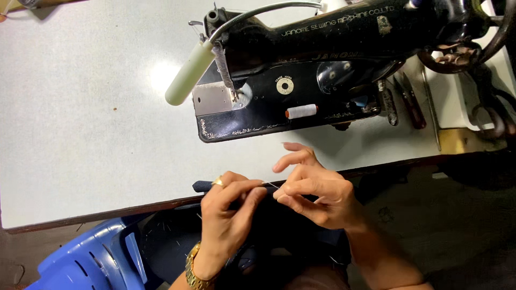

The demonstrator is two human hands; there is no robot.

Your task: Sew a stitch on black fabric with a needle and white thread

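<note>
My pale desk (80, 134) carries the black sewing machine (322, 70), its white lamp (188, 72) bent over the needle and a spool of light thread (301, 111) lying on its bed. At the near edge, dark blue cloth (207, 186) hangs into my lap: soft and limp, best pinched at the fold. My left hand (228, 215) is closed on that cloth. My right hand (317, 193) pinches a fine, slippery thread (272, 185), other fingers loose.
</note>
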